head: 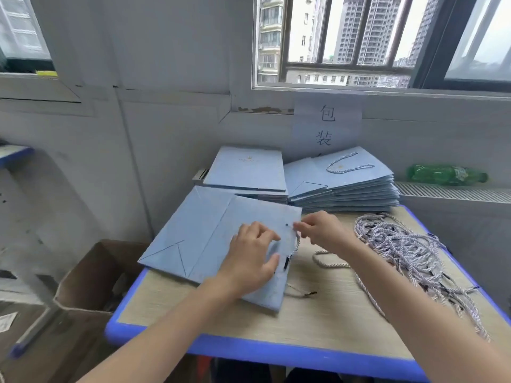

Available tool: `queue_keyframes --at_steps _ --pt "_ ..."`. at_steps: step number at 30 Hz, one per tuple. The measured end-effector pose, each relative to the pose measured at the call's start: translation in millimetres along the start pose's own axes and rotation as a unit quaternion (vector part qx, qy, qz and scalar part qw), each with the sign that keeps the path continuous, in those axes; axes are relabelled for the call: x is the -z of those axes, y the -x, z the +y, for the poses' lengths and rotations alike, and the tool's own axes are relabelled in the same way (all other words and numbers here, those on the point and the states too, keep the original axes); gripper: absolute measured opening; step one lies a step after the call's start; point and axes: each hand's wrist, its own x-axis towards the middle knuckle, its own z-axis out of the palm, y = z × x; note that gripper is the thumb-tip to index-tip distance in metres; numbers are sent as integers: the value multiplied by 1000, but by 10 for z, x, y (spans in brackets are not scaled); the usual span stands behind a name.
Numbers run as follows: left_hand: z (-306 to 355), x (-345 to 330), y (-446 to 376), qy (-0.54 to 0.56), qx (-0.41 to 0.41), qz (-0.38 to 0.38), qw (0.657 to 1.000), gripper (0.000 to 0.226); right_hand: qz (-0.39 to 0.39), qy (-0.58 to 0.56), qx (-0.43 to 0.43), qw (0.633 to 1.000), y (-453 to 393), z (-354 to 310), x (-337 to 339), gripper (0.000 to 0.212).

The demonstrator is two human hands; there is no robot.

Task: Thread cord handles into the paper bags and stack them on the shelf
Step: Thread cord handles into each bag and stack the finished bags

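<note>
A flat light-blue paper bag [210, 239] lies on the table, its top edge toward the right. My left hand [253, 258] rests on the bag near that edge, fingers spread over the paper. My right hand [320, 228] pinches a pale twisted cord [297, 246] at the bag's upper right corner, beside a small hole. The cord hangs down to a black tip [286, 262] over the bag's edge. A pile of loose cords [406, 247] lies to the right of my right hand.
Two stacks of blue bags sit at the table's far side, plain ones [246, 170] on the left and corded ones [343, 181] on the right. A green bottle [445, 174] lies on the radiator ledge. An open cardboard box [94, 275] stands left of the blue-rimmed table [276, 352].
</note>
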Motion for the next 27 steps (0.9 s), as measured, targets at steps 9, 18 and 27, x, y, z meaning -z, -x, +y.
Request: queue_keyframes --at_steps 9,18,27 --pt "12 -161 82 -79 30 -70 994 90 -25 182 -6 983 158 356 6 22" --pt "-17 -109 185 -94 69 -89 989 65 -79 -39 133 987 339 329 -204 13" --pt "-76 -105 171 -73 70 -82 992 86 40 186 -37 981 304 662 10 6"
